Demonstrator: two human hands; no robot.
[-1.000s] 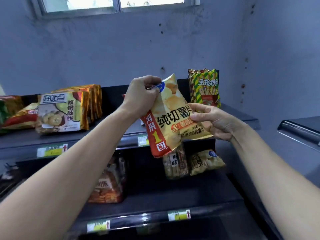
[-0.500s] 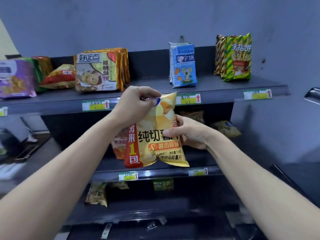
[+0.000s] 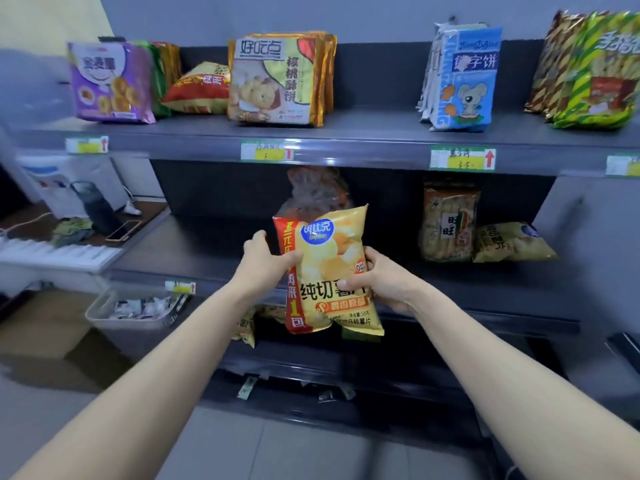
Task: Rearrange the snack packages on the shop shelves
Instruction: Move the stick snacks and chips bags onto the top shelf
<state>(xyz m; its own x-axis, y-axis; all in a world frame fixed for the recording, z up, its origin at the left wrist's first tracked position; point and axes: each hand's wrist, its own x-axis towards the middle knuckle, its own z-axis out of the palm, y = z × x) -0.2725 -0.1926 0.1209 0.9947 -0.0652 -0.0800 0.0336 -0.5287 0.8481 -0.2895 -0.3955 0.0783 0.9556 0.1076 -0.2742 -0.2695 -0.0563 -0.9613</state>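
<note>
Right now both hands hold one yellow and red crinkly chip bag point(image 3: 332, 258). The left hand point(image 3: 265, 263) curls round its left edge, and the right hand point(image 3: 381, 282) grips its right side. The bag is upright in the air, in front of the dark grey middle shelf point(image 3: 207, 251). Just behind it on that shelf stands a see-through reddish snack bag point(image 3: 315, 192). Up on the top shelf point(image 3: 363, 133) sit a blue mouse packet point(image 3: 462, 77) and a yellow cookie pack point(image 3: 273, 81), well apart.

I read 纯切薯片 on chip bag point(image 3: 332, 271); 好吃点 on cookie pack point(image 3: 273, 77) above it; 旺旺 on cracker pack point(image 3: 446, 223) to its right.
</note>
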